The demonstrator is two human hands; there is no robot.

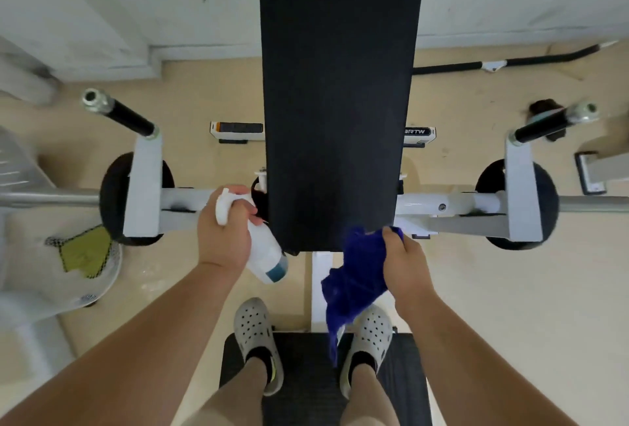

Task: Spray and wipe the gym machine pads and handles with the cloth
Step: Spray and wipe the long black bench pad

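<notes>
1. Hands: your left hand (224, 238) is wrapped round the neck of the white spray bottle (263, 252), with fingers curled at the trigger. Your right hand (405, 262) pinches the blue cloth (354, 272) in a bunch.
2. Bottle: it tilts with the nozzle away from you. Its base, which shows a little blue liquid, points towards you. It sits just beside the near left edge of the long black pad (340, 102).
3. Cloth: its top lies against the pad's near right corner, and the rest hangs down in front of your right shoe (371, 340).
4. Handles: a black-gripped left handle (131, 117) and right handle (541, 127) rise from the white frame (452, 202) on either side of the pad, well apart from both hands.
5. Feet: your left shoe (253, 327) and the right one stand on a dark mat (306, 391) on the beige floor (510, 289)
</notes>
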